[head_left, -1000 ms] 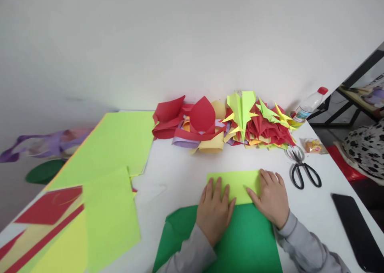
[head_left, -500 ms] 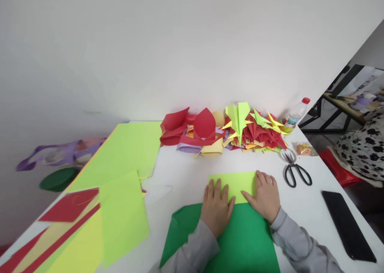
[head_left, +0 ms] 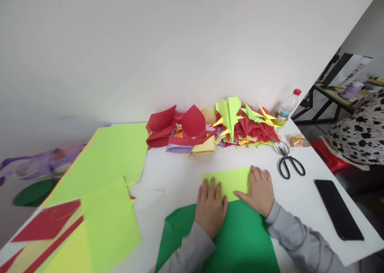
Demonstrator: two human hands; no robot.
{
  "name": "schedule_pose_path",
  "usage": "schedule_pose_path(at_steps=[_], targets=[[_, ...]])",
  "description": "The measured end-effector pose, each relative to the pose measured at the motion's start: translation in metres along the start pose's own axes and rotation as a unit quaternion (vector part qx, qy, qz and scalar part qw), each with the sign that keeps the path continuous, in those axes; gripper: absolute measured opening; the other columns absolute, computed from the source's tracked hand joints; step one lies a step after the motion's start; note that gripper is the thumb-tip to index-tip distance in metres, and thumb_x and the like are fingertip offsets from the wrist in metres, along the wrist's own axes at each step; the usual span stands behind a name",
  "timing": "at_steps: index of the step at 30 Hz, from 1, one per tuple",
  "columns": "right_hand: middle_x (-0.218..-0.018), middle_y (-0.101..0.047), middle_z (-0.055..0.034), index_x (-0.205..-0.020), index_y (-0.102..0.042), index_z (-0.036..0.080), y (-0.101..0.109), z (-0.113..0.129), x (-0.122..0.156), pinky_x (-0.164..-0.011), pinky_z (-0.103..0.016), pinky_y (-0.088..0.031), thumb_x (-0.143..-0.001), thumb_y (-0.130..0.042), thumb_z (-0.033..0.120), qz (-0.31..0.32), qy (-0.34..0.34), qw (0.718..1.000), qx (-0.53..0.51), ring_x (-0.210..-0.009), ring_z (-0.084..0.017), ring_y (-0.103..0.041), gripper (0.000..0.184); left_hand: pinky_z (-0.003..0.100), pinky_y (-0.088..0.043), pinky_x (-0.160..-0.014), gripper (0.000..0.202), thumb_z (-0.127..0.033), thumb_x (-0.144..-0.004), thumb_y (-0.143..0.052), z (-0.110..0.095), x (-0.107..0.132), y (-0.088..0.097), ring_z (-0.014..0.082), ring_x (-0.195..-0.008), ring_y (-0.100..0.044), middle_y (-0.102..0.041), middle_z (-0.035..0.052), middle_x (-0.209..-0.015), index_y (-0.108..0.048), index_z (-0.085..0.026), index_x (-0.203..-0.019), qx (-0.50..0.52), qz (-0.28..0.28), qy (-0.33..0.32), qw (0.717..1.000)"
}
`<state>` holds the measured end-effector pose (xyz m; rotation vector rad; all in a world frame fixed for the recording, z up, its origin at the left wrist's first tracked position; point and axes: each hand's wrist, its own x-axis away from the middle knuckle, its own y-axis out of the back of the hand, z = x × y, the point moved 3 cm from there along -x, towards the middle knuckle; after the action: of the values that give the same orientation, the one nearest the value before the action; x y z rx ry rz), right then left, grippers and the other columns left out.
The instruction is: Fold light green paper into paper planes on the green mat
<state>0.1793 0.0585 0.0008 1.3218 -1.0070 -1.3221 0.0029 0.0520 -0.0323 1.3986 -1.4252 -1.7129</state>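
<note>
A folded lime-green paper point(head_left: 229, 180) lies on the white table point(head_left: 180, 173), its near edge over a dark green sheet point(head_left: 240, 241). My left hand point(head_left: 210, 207) lies flat on the paper's left part, fingers stretched out and apart. My right hand point(head_left: 258, 191) presses flat on its right end, thumb pointing left along the near edge. Neither hand grips anything. Both arms wear grey sleeves.
A heap of folded red, yellow and green paper shapes point(head_left: 216, 127) lines the wall. Black scissors point(head_left: 286, 163), a small snack packet point(head_left: 296, 140) and a plastic bottle point(head_left: 286, 107) sit right; a black phone point(head_left: 338, 209) lies near the right edge. Large lime sheets point(head_left: 111, 161) and red paper point(head_left: 46, 221) cover the left. A person in spotted clothing point(head_left: 357, 137) sits at far right.
Both hands stay flat on the lime paper, with the right hand shifted slightly left. The rest of the shift across the frame comes from the camera moving.
</note>
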Motion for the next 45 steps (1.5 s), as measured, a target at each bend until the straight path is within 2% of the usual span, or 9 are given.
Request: schedule_pose_path(at_steps=[4,8,10,14,20,26,32,38,45], targets=[[-0.142,-0.045,-0.0236,-0.133,-0.048,0.000,0.001,0.003,0.001,-0.111,-0.057,-0.015,-0.078,-0.040,0.078,0.014,-0.017,1.000,-0.011,-0.129,-0.038,-0.039,0.096,0.055,-0.038,-0.104,0.045,-0.025,-0.087,-0.047,0.001,-0.002,0.003,0.0411,-0.133,-0.039,-0.053,0.0246,-0.135,-0.059,-0.005,-0.125,0.011,0.024,0.002,1.000],[-0.144,-0.041,-0.0246,-0.135,-0.045,-0.001,-0.002,0.004,0.002,-0.111,-0.058,-0.012,-0.080,-0.038,0.077,0.027,-0.023,0.999,-0.015,-0.132,-0.039,-0.036,0.096,0.056,-0.036,-0.104,0.064,-0.051,-0.087,-0.047,0.002,-0.003,0.004,0.0417,-0.133,-0.037,-0.052,0.0249,-0.137,-0.053,-0.006,-0.132,0.026,0.052,0.021,0.998],[-0.145,-0.040,-0.0251,-0.137,-0.043,-0.002,-0.003,0.003,0.003,-0.111,-0.059,-0.011,-0.079,-0.038,0.077,0.032,-0.025,0.999,-0.012,-0.133,-0.039,-0.035,0.097,0.056,-0.035,-0.104,0.071,-0.058,-0.086,-0.045,0.002,-0.002,0.004,0.0429,-0.133,-0.036,-0.050,0.0254,-0.138,-0.052,-0.005,-0.133,0.030,0.070,0.033,0.997],[-0.147,-0.037,-0.0257,-0.139,-0.040,-0.002,-0.006,0.003,0.004,-0.111,-0.059,-0.009,-0.082,-0.034,0.076,0.042,-0.021,0.999,-0.007,-0.135,-0.039,-0.032,0.096,0.056,-0.033,-0.105,0.070,-0.056,-0.087,-0.044,0.001,-0.001,0.004,0.0442,-0.133,-0.037,-0.049,0.0250,-0.140,-0.050,-0.006,-0.136,0.026,0.081,0.036,0.996],[-0.148,-0.034,-0.0254,-0.139,-0.038,-0.005,-0.008,0.003,0.006,-0.112,-0.059,-0.007,-0.084,-0.030,0.075,0.041,-0.023,0.999,-0.015,-0.137,-0.038,-0.029,0.098,0.055,-0.034,-0.105,0.068,-0.055,-0.088,-0.044,-0.001,-0.003,0.005,0.0435,-0.132,-0.037,-0.048,0.0238,-0.141,-0.048,-0.009,-0.138,0.011,0.069,0.039,0.997],[-0.148,-0.034,-0.0256,-0.139,-0.039,-0.003,-0.010,0.001,0.006,-0.111,-0.059,-0.007,-0.081,-0.033,0.077,0.038,-0.022,0.999,-0.026,-0.137,-0.039,-0.030,0.099,0.055,-0.034,-0.105,0.064,-0.049,-0.088,-0.046,0.001,-0.002,0.005,0.0442,-0.132,-0.037,-0.047,0.0241,-0.141,-0.048,-0.009,-0.138,0.020,0.075,0.033,0.996],[-0.148,-0.033,-0.0260,-0.140,-0.038,-0.002,-0.011,0.000,0.005,-0.112,-0.059,-0.005,-0.078,-0.036,0.080,0.039,-0.025,0.998,-0.031,-0.137,-0.039,-0.030,0.103,0.054,-0.031,-0.107,0.057,-0.040,-0.091,-0.042,0.004,-0.001,0.003,0.0394,-0.136,-0.034,-0.044,0.0219,-0.145,-0.046,-0.012,-0.139,0.032,0.085,0.030,0.995],[-0.149,-0.033,-0.0258,-0.140,-0.039,-0.001,-0.010,0.001,0.004,-0.111,-0.060,-0.007,-0.075,-0.038,0.081,0.042,-0.031,0.998,-0.035,-0.137,-0.040,-0.029,0.105,0.053,-0.031,-0.107,0.066,-0.053,-0.089,-0.043,0.003,-0.002,0.003,0.0411,-0.135,-0.035,-0.045,0.0230,-0.143,-0.046,-0.010,-0.139,0.021,0.097,0.040,0.994],[-0.151,-0.029,-0.0245,-0.143,-0.035,0.000,-0.012,-0.001,0.004,-0.111,-0.061,-0.009,-0.075,-0.036,0.082,0.065,-0.039,0.997,-0.020,-0.139,-0.040,-0.025,0.107,0.053,-0.030,-0.108,0.066,-0.056,-0.089,-0.042,0.004,-0.003,0.000,0.0398,-0.137,-0.033,-0.042,0.0217,-0.146,-0.045,-0.013,-0.140,0.020,0.110,0.043,0.993]])
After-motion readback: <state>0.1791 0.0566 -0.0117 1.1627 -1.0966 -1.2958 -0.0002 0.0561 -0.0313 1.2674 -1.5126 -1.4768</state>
